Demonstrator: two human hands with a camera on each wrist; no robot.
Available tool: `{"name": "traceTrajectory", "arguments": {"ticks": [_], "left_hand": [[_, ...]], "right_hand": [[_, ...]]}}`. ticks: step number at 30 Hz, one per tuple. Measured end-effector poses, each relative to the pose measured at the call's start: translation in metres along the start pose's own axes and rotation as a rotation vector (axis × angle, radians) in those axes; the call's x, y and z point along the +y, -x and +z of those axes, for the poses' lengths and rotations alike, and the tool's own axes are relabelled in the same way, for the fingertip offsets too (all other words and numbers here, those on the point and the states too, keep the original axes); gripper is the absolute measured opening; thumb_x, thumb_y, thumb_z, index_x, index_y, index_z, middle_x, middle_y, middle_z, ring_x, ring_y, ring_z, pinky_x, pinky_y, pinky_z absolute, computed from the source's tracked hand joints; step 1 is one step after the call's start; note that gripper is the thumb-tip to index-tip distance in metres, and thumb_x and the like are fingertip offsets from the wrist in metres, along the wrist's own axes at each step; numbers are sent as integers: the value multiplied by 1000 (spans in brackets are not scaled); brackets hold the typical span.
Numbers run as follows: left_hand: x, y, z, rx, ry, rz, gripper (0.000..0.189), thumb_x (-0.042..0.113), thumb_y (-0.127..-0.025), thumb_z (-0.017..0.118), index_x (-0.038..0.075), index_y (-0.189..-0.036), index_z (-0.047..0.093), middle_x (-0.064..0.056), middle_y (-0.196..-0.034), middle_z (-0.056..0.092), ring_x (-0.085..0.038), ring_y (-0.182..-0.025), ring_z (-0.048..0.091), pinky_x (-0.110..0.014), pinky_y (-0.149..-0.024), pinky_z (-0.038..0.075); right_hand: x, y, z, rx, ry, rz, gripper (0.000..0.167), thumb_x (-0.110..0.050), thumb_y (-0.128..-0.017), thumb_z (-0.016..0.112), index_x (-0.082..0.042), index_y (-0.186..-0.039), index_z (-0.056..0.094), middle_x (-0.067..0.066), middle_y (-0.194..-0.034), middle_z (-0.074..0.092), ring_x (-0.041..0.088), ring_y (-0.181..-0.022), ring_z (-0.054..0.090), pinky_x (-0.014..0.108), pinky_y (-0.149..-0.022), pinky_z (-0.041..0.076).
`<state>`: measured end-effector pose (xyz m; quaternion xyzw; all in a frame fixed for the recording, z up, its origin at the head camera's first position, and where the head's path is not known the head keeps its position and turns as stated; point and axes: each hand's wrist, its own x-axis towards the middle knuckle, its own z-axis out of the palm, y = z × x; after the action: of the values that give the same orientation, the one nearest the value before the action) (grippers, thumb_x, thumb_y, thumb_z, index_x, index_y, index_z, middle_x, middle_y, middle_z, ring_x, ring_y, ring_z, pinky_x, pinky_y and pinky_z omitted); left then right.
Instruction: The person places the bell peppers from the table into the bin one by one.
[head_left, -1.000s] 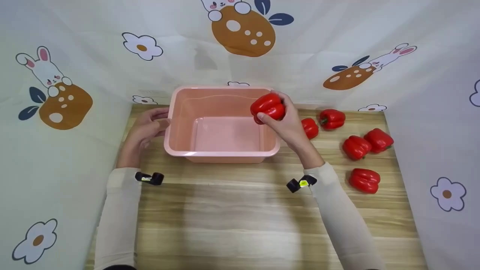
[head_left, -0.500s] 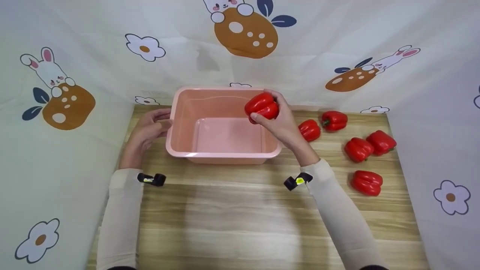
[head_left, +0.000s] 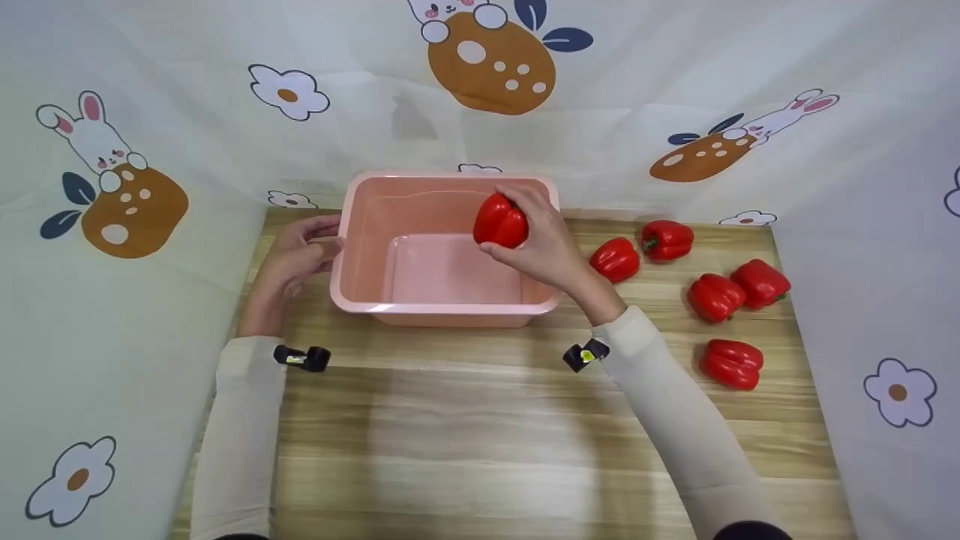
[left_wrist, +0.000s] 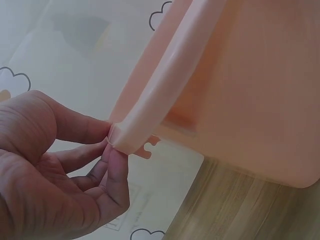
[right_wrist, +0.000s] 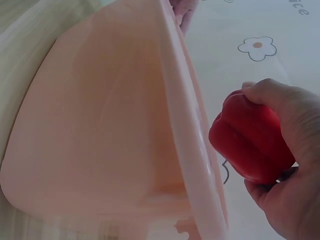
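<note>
A pink plastic basin [head_left: 442, 308] stands against the back wall on the wooden table. My left hand [head_left: 296, 255] is at its left side; in the left wrist view the thumb and fingers [left_wrist: 118, 170] pinch the basin's rim. With my right hand [head_left: 544, 240] I hold a red bell pepper [head_left: 501, 221] over the right half of the basin. The right wrist view shows this bell pepper [right_wrist: 250, 137] between thumb and fingers, above the level of the rim [right_wrist: 187, 125]. The basin's floor [head_left: 442, 270] is bare where it shows.
Several more red bell peppers lie on the table to the right: one bell pepper [head_left: 615, 260] beside my right forearm, another [head_left: 667, 241] behind it, a touching pair [head_left: 716, 297] farther right, and one [head_left: 732, 364] nearer me. Printed cloth walls [head_left: 360, 142] enclose the table [head_left: 450, 420].
My right hand has moved left with the bell pepper, farther over the basin, and the pepper has turned in the grasp. The left hand stays at the basin's rim.
</note>
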<state>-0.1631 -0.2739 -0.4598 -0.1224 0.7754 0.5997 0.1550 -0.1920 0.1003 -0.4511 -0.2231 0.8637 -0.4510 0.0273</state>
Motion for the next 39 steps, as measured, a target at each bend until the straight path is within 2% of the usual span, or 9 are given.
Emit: {"name": "traceTrajectory", "arguments": {"ticks": [3,7,14,19,26,31,39], "left_hand": [[0,-3,2,-4,0,13,59,4,-101,56,-5,-158,42,-21,-142,53,-7,-96,68,-23,-83,67],[1,-3,2,3,-22,-7,59,4,-101,57,-3,-158,43,-20,-143,54,-8,-96,70,-24,-85,67],[3,-2,1,1,-24,-22,61,4,-101,56,-2,-159,40,-24,-150,50,-12,-101,69,-27,-92,67],[3,-2,2,-4,-26,-22,61,2,-100,56,-2,-159,41,-26,-153,49,-13,-104,67,-27,-92,67],[2,0,-1,3,-41,-36,62,6,-101,57,-2,-160,39,-24,-153,48,-12,-104,67,-26,-92,66],[1,-1,-2,5,-44,-43,62,8,-102,57,-2,-160,39,-23,-154,48,-6,-99,67,-22,-87,66],[-2,-2,-1,0,-32,-19,61,8,-103,56,-3,-160,38,-25,-155,46,-5,-99,67,-21,-87,66]], "right_hand": [[0,-1,-1,2,80,-60,82,-26,-87,87,-14,-158,48,10,-157,49,29,-143,49,51,-116,56],[0,-1,-2,-21,172,-118,83,-25,-89,86,-12,-160,46,11,-159,46,29,-146,46,49,-118,55],[-2,-1,0,-58,281,-177,81,-21,-90,85,-15,-161,45,13,-164,41,31,-150,42,50,-119,53],[-3,0,3,-63,293,-208,80,-23,-91,85,-19,-160,46,11,-165,40,30,-151,41,50,-119,53],[-1,1,1,19,240,-274,71,-18,-94,81,-14,-157,49,14,-157,48,28,-145,49,42,-120,53],[4,5,-3,10,265,-266,73,-24,-94,81,-8,-158,48,16,-155,50,30,-143,51,44,-123,50],[11,16,-8,-15,265,-189,75,-31,-94,80,-12,-158,46,12,-158,49,27,-146,48,49,-126,46]]}}
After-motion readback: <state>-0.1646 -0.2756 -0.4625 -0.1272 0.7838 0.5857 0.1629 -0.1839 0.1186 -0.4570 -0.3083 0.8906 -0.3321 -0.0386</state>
